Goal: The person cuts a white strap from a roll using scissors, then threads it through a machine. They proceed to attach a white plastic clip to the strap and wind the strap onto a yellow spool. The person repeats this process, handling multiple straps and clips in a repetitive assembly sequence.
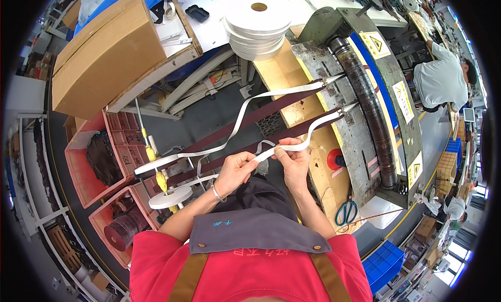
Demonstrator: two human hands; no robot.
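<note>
Left hand (236, 169) and right hand (293, 164) each pinch a white ribbon (265, 154) firmly between thumb and fingers, by the wooden counter's (324, 184) left edge; it runs onto a metal plate (356, 140). Keeping it flat, untwisted should help.

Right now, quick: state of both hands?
Left hand: closed, pinching the white tape.
Right hand: closed, pinching the white tape farther to the right.

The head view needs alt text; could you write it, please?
A person's left hand and right hand hold a white strip; to their right is a machine with a dark roller. White rolls are stacked beyond; scissors lie near the machine.
</note>
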